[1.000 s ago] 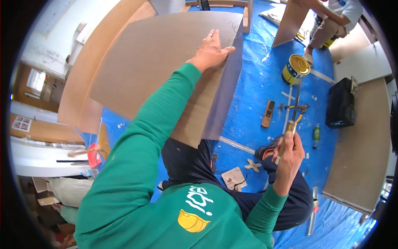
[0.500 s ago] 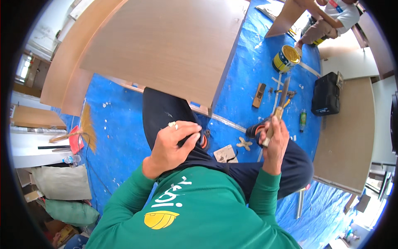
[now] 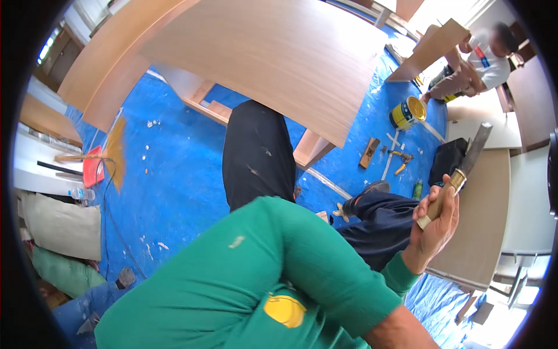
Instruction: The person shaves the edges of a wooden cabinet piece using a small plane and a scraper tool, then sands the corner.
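My right hand [image 3: 437, 228] is wrapped round the wooden handle of a chisel [image 3: 477, 149]. Its flat metal blade points up and away to the right, past a metal collar. My left arm, in a green sleeve [image 3: 325, 273], crosses my body towards the lower right. Its bare wrist runs out of the lower edge, so the left hand is hidden from view. A large wooden panel [image 3: 273, 58], part of a cabinet-like piece, reaches over my dark-trousered knee [image 3: 258, 157].
On the blue sheet [image 3: 168, 174] lie a wooden hand plane [image 3: 369, 152], yellow-handled pliers [image 3: 401, 164] and a yellow can [image 3: 408, 113]. A black case [image 3: 444, 166] leans by a board. A co-worker [image 3: 482, 64] crouches at far right with a panel. A broom [image 3: 118, 154] lies left.
My left hand has left my knee and swung across to the right, out of view. The chisel in my right hand has moved right and towards me. My view has shifted.
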Demonstrator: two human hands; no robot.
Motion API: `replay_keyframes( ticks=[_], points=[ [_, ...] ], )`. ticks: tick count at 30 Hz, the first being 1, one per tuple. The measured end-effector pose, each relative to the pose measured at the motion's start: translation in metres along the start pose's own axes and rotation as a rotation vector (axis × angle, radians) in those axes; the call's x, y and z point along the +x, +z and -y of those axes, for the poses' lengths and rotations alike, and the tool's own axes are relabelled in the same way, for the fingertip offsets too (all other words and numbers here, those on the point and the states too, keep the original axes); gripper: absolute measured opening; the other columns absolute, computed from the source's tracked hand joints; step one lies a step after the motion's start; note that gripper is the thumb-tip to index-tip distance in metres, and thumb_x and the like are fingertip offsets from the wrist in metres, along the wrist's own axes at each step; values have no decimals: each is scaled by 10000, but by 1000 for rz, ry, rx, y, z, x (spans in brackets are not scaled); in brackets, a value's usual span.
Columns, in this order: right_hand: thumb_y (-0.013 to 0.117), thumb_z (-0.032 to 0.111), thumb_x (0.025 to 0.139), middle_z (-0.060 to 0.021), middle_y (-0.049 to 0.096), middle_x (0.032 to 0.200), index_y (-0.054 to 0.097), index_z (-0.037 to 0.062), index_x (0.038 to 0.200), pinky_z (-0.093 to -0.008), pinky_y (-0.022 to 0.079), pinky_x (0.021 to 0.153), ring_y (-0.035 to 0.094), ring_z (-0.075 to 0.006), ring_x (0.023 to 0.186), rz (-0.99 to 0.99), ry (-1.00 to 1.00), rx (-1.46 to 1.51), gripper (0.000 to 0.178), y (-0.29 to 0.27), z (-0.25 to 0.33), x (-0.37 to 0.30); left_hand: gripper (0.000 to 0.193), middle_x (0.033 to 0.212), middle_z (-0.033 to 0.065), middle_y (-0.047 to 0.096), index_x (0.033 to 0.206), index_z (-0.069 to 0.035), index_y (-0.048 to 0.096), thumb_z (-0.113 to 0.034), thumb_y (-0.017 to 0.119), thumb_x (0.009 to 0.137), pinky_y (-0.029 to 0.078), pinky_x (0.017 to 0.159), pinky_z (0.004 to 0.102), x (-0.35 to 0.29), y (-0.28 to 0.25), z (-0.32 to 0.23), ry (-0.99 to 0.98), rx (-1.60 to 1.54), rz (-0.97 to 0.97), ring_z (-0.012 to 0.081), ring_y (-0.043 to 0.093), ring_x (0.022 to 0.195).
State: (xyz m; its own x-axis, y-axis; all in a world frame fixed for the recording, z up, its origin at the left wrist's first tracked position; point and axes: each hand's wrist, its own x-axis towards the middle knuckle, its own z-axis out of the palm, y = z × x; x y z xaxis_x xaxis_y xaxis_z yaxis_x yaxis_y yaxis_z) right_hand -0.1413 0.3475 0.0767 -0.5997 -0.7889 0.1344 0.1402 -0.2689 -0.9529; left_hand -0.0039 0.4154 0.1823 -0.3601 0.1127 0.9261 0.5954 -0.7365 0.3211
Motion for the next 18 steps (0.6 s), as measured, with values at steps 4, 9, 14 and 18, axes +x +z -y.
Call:
replay_keyframes(
  ticks=[4,9,14,18],
  points=[
    [584,298,1214,-88,623,932,573,-49,1509,-244,461,460,578,-101,583,-36,6,-65,455,2,2,-11,224,1035,203,809,1187,41,787,-129,712,1061,611,885,428,-4,-15,-5,31,53,53,312,776,981],
    [589,363,1215,-84,620,909,584,-48,1496,-249,457,446,571,-101,567,-45,84,-79,498,1,-17,-8,231,1034,193,810,1194,40,788,-136,712,1064,613,892,421,-12,-34,-16,42,108,36,301,778,986],
    [590,372,1214,-82,623,907,603,-43,1470,-243,449,444,563,-101,553,-35,124,-120,487,3,-33,7,239,1033,183,810,1201,39,790,-143,712,1067,616,898,414,-13,-54,-27,58,124,42,290,780,991],
    [583,419,1214,-82,625,901,602,-44,1476,-244,451,449,565,-100,555,-24,156,-131,532,13,-37,14,246,1032,174,811,1207,38,791,-149,712,1069,617,904,409,-13,-61,-28,61,129,52,281,781,995]
  ],
)
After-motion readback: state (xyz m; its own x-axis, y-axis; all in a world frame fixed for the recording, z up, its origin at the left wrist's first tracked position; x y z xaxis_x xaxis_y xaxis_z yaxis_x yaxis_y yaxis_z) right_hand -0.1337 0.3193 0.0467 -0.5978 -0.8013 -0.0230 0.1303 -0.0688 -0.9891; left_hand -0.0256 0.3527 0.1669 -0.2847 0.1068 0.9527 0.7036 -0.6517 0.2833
